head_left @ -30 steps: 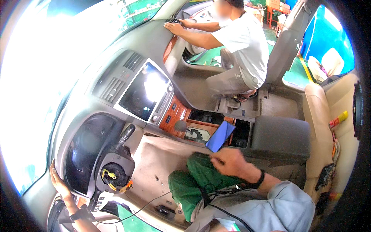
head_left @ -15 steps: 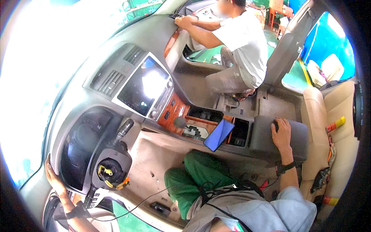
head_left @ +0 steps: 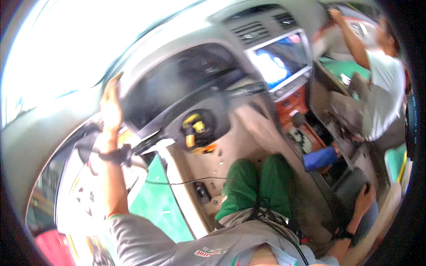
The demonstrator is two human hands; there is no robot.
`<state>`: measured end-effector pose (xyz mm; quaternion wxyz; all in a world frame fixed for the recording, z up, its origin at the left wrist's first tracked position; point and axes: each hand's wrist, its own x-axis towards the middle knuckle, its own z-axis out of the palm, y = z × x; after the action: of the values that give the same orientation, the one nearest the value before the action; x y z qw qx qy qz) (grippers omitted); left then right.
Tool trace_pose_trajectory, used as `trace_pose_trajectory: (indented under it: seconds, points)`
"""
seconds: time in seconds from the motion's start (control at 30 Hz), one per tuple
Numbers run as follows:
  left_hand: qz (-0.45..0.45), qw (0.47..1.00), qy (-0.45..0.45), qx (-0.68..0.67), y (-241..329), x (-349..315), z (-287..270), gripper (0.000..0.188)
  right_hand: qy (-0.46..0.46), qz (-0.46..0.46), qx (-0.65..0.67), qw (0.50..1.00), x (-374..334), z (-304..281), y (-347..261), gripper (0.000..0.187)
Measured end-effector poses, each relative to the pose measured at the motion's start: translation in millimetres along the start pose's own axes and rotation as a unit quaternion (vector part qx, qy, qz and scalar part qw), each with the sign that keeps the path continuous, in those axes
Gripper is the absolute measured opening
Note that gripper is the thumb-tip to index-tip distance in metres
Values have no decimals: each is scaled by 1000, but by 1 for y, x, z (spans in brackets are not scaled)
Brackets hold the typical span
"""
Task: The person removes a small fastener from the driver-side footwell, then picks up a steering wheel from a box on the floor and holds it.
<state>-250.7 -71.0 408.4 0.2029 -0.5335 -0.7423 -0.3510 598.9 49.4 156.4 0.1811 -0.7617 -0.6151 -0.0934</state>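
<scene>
My left hand (head_left: 111,105) lies with fingers straight against the left end of the dashboard (head_left: 177,42), beside the dark instrument cluster (head_left: 177,77). Down at the right, my right hand (head_left: 364,201) rests on the dark armrest (head_left: 347,185) of the centre console. Its fingers curl around a small dark thing, too blurred to name. Between my hands is the steering column (head_left: 217,117), bare of a wheel, with yellow connectors (head_left: 194,126) and an orange piece (head_left: 205,149) at its hub. A blue-screened phone (head_left: 320,158) lies on the console near the gear lever (head_left: 298,119).
Across the cabin, another person (head_left: 386,88) in a white shirt reaches an arm to the dashboard's far end. A touchscreen (head_left: 284,57) sits under the air vents (head_left: 250,32). A thin black cable (head_left: 177,182) crosses the open doorway toward my lap.
My view has swung left, so the dashboard, console and other person appear farther right. My left hand stays at the dashboard's left end, and my right hand stays on the armrest.
</scene>
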Motion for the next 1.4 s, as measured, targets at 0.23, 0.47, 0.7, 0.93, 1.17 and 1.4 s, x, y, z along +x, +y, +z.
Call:
trace_pose_trajectory:
  seconds: [0.23, 0.47, 0.7, 0.93, 1.17, 1.4]
  points:
    - [-122, 944, -16, -305, -18, -33, -20, 53, -14, 18, -86, 996, 13, 37, 41, 42]
    - [-229, 887, 219, -336, -95, -137, -58, 41, -68, 59, -169, 981, 17, 11, -11, 38]
    - [-320, 921, 179, -128, -133, -176, -40, 41, 133, -91, -168, 972, -1, -12, -45, 29]
    - [-323, 873, 230, -284, -130, -177, -7, 47, 148, -83, -138, 976, 4, -11, -46, 27]
    - [-305, 866, 270, -290, -134, -186, -15, 46, 121, -63, -137, 981, -8, -19, -54, 26]
    - [-293, 946, 115, 76, -169, -198, 22, 40, -4, -60, -63, 996, -13, 30, 65, 36]
